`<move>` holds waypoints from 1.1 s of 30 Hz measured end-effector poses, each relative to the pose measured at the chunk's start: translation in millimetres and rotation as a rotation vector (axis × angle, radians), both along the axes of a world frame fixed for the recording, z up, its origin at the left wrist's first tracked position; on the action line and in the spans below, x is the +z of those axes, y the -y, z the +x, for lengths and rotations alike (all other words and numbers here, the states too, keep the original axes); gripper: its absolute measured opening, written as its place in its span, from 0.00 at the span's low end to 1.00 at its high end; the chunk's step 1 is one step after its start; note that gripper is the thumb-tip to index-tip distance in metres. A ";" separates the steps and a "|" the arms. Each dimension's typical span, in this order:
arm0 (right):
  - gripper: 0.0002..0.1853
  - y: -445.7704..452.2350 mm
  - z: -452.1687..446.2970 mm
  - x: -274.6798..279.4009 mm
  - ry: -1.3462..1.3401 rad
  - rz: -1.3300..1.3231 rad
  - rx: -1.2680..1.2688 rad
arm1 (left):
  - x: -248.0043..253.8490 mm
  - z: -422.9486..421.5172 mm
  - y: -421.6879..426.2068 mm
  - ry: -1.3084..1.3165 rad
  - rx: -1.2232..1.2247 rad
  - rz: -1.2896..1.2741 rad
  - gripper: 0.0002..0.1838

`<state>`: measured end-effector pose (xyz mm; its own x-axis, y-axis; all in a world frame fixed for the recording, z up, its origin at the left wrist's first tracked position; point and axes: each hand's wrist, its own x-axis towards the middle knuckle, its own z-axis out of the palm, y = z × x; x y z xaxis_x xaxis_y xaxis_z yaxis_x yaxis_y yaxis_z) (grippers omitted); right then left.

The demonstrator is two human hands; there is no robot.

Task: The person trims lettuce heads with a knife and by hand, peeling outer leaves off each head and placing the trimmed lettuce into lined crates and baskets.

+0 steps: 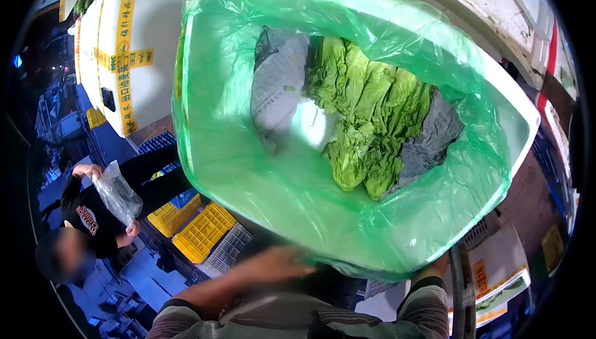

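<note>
A white foam box (524, 115) lined with a green plastic bag (267, 196) stands in front of me. Inside it, heads of leafy lettuce (366, 103) lie bunched right of centre. Grey crumpled paper (278, 84) sits to their left, and another grey piece (431, 128) lies against their right side. My left hand (276, 269) is by the box's near edge, smeared by motion, so its fingers are unclear. At the near right edge, my right hand (434, 269) is close to the green liner, its fingers hidden.
Another person (93, 215) at left holds a clear plastic bag (118, 193). Yellow crates (205, 232) stand on the floor near that person. A taped white foam box (139, 41) is at upper left, and more foam boxes (500, 264) are at lower right beside a dark metal bar (459, 292).
</note>
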<state>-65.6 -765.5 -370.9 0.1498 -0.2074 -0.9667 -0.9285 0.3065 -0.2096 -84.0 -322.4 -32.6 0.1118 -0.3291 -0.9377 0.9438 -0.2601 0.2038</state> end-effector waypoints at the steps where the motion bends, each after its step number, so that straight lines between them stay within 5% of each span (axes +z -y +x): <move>1: 0.20 6.8 -9.4 4.6 -0.014 -0.016 0.004 | 8.2 13.8 -26.0 0.049 -0.138 -0.083 0.27; 3: 0.20 17.2 -25.3 15.3 -0.043 -0.038 0.014 | 16.4 -3.5 -77.0 0.019 0.126 -0.043 0.26; 4: 0.20 21.2 -33.5 20.8 -0.058 -0.041 0.028 | 22.7 -4.5 -105.8 0.267 0.172 0.088 0.19; 5: 0.20 22.4 -41.2 22.6 -0.070 -0.046 0.027 | 36.7 4.0 -120.1 0.256 0.533 0.351 0.10; 6: 0.20 25.4 -49.4 31.6 -0.083 -0.053 0.037 | 33.3 12.8 -141.2 0.452 0.612 0.590 0.12; 8: 0.19 23.7 -65.7 43.1 -0.112 -0.055 0.050 | 26.7 30.2 -183.3 0.811 0.620 1.196 0.17; 10: 0.19 16.6 -81.2 54.8 -0.135 -0.049 0.065 | -1.4 37.4 -216.5 0.918 0.365 1.386 0.24; 11: 0.19 9.9 -88.0 58.6 -0.147 -0.043 0.075 | -28.2 28.7 -228.1 0.865 0.466 1.365 0.28; 13: 0.19 1.4 -99.4 67.3 -0.170 -0.036 0.096 | -63.0 -0.8 -256.8 0.325 0.270 1.109 0.35; 16: 0.18 -14.9 -121.2 81.4 -0.213 -0.034 0.147 | -62.3 4.2 -230.7 0.486 0.645 0.863 0.36; 19: 0.18 -39.1 -142.9 89.2 -0.235 -0.047 0.216 | -60.3 -9.2 -235.0 0.438 0.455 0.929 0.36; 21: 0.18 -50.0 -163.1 96.5 -0.245 -0.057 0.261 | -71.3 -21.6 -225.5 0.599 0.632 0.856 0.37; 23: 0.18 -57.2 -181.9 107.3 -0.245 -0.068 0.299 | -57.0 -14.6 -212.9 0.551 0.658 0.987 0.36; 25: 0.18 -54.3 -193.0 128.1 -0.260 -0.053 0.312 | -43.1 -3.3 -197.4 0.941 0.479 1.280 0.32; 26: 0.17 -51.6 -198.0 130.7 -0.258 -0.035 0.306 | -34.7 8.7 -182.3 1.038 0.805 1.225 0.31; 28: 0.17 -48.1 -210.9 144.5 -0.262 0.025 0.258 | 16.3 48.7 -131.4 1.185 0.660 1.198 0.28; 29: 0.17 -47.1 -214.5 153.7 -0.260 0.048 0.231 | 13.0 52.5 -103.6 1.159 0.634 0.958 0.24; 32: 0.17 -71.8 -208.2 194.2 -0.226 0.089 0.134 | -34.0 85.6 -27.7 0.742 0.337 0.549 0.27; 33: 0.16 -86.7 -200.8 209.4 -0.208 0.097 0.098 | -95.7 76.9 -9.7 0.799 0.164 0.576 0.38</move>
